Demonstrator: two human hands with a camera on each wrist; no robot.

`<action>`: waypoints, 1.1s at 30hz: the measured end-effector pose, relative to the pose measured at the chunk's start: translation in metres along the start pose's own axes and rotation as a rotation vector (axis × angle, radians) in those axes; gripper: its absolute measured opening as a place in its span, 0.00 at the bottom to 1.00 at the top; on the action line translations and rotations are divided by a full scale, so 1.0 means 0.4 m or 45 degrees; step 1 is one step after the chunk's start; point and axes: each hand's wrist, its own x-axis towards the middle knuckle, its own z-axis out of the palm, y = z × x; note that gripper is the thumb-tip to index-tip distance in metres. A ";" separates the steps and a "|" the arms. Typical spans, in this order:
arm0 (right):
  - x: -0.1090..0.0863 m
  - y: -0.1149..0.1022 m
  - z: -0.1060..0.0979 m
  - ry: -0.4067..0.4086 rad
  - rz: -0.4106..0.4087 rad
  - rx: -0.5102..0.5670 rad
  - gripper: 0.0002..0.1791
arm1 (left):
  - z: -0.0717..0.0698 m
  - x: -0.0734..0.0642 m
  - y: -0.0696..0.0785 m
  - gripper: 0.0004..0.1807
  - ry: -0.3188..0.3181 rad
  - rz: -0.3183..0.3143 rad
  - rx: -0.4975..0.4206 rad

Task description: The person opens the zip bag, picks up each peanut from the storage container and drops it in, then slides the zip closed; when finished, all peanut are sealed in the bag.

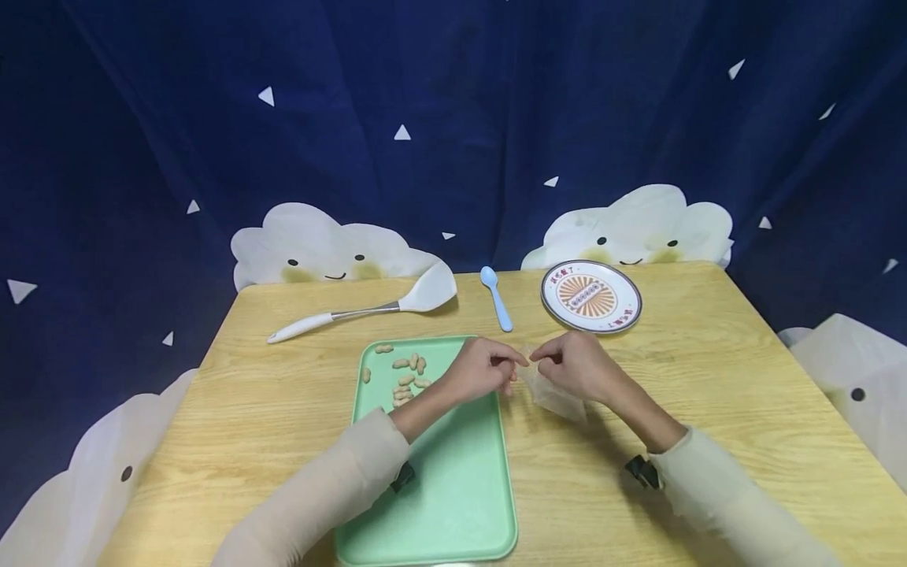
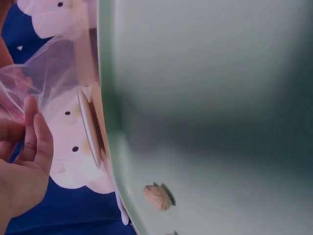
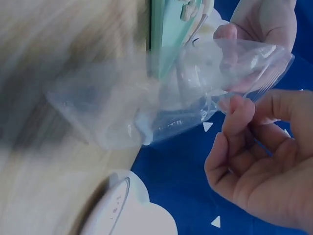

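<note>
A clear plastic bag (image 1: 561, 400) hangs between my two hands just past the tray's right edge. My left hand (image 1: 482, 368) pinches its top edge between thumb and forefinger. From the other side, my right hand (image 1: 575, 367) pinches the same edge, fingertips close to the left ones. In the right wrist view the bag (image 3: 112, 105) looks thin and flat, with nothing visible inside. A reddish line runs along its edge beside the left hand (image 2: 29, 161) in the left wrist view.
Several peanuts (image 1: 404, 380) lie at the far end of a green tray (image 1: 453, 504). Behind it are a white spatula (image 1: 425, 291), a blue spoon (image 1: 498, 299) and a patterned plate (image 1: 627, 295). A dark blue curtain (image 1: 460, 157) hangs behind the wooden table (image 1: 708, 354).
</note>
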 end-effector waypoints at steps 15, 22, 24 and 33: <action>0.007 -0.006 -0.012 0.016 -0.123 -0.265 0.12 | -0.006 0.003 0.016 0.15 0.052 0.133 0.305; 0.003 -0.015 -0.022 -0.102 -0.105 -0.346 0.23 | 0.004 0.006 0.019 0.09 0.113 0.186 0.479; 0.002 -0.020 -0.026 -0.123 -0.101 -0.372 0.26 | 0.004 0.004 0.022 0.08 0.101 0.176 0.481; 0.002 -0.031 -0.046 -0.102 -0.145 -0.535 0.12 | -0.008 -0.004 0.032 0.06 0.049 0.137 0.483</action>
